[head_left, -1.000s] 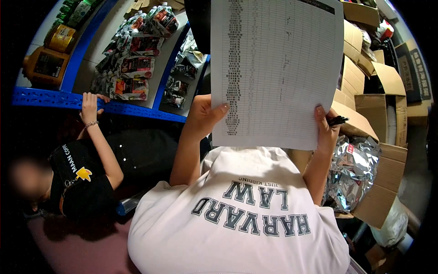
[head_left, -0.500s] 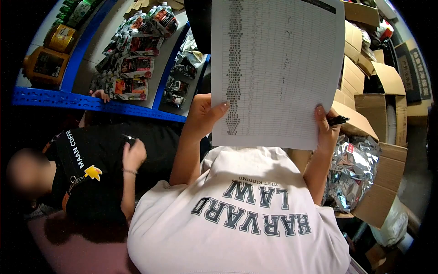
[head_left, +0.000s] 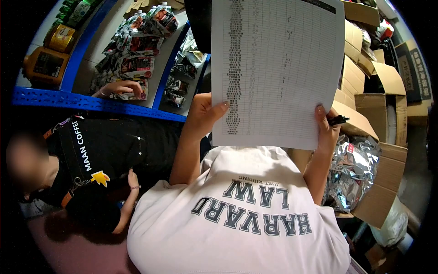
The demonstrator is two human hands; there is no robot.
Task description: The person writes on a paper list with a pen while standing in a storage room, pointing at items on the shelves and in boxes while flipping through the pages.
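Note:
A printed sheet of paper (head_left: pixel 269 82) with a long table of rows is held up in front of my chest. My left hand (head_left: pixel 210 113) grips its lower left edge, thumb on the front and fingers mostly hidden behind. On the opposite edge, my right hand (head_left: pixel 326 121) pinches the paper with its thumb in front. A black pen (head_left: pixel 338 120) sticks out from that same hand. A few handwritten marks show in one column; the print is too small to read.
At the left, a co-worker (head_left: pixel 114 148) in a black apron has one hand over pouches (head_left: pixel 137 66) on a blue-framed shelf (head_left: pixel 50 97). Bottles (head_left: pixel 45 65) stand at upper left. Open cardboard boxes (head_left: pixel 381 185) and silver foil packaging (head_left: pixel 351 171) are at the right.
The co-worker's one hand has reached further over the shelf onto the pouches, while the other has dropped lower by the apron. My hands and the paper have barely moved.

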